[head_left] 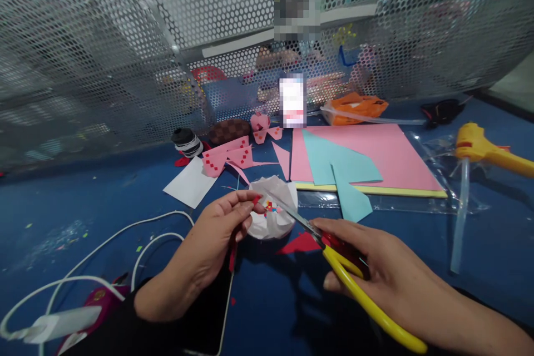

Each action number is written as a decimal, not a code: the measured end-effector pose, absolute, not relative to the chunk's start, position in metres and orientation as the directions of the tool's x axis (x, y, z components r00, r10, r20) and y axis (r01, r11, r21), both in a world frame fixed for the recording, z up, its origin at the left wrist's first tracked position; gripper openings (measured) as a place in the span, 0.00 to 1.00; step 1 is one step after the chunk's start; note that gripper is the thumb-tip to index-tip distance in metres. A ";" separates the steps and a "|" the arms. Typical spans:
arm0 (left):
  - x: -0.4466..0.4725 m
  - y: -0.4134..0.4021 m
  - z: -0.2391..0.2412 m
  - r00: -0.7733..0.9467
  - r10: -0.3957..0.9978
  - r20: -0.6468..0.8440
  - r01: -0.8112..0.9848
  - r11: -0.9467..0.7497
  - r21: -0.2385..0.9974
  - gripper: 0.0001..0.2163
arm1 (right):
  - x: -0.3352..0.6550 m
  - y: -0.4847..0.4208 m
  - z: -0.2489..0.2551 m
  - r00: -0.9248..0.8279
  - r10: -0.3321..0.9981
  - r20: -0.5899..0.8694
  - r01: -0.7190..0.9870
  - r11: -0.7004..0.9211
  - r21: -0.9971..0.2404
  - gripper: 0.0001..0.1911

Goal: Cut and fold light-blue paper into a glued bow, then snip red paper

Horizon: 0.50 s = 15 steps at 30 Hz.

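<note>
My left hand point(217, 233) pinches a narrow strip of red paper point(232, 253) between thumb and fingers, its tip near the scissor blades. My right hand point(375, 267) grips yellow-handled scissors point(334, 258), whose blades point up-left toward the strip's tip. Just behind the blades sits a crumpled white paper cup point(275, 206) holding tiny coloured scraps. A red paper triangle point(300, 243) lies on the blue table point(83, 211) below the scissors.
Pink point(367, 150) and light blue paper sheets point(334, 164) lie behind, with pink folded pieces point(227, 158) and a white sheet point(189, 182). A yellow glue gun point(484, 147) is at right, white cables point(104, 245) at left. A perforated metal screen point(125, 39) closes the back; a person sits beyond it.
</note>
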<state>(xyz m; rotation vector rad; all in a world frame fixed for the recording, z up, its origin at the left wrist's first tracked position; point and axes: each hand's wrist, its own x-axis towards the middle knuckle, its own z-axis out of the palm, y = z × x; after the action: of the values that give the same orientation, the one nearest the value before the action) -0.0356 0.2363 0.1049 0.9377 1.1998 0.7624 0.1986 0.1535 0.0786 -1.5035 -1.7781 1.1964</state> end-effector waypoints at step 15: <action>-0.036 0.231 0.109 0.175 0.900 -0.400 0.005 0.406 0.914 0.14 | 0.196 0.152 0.080 -0.275 0.955 -0.112 0.621 0.088 -0.779 0.23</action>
<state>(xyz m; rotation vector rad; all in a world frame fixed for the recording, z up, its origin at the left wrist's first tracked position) -0.0359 0.2306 0.1090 0.9554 1.2292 0.7945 0.1956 0.1518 0.0799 -1.5483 -1.9453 1.0437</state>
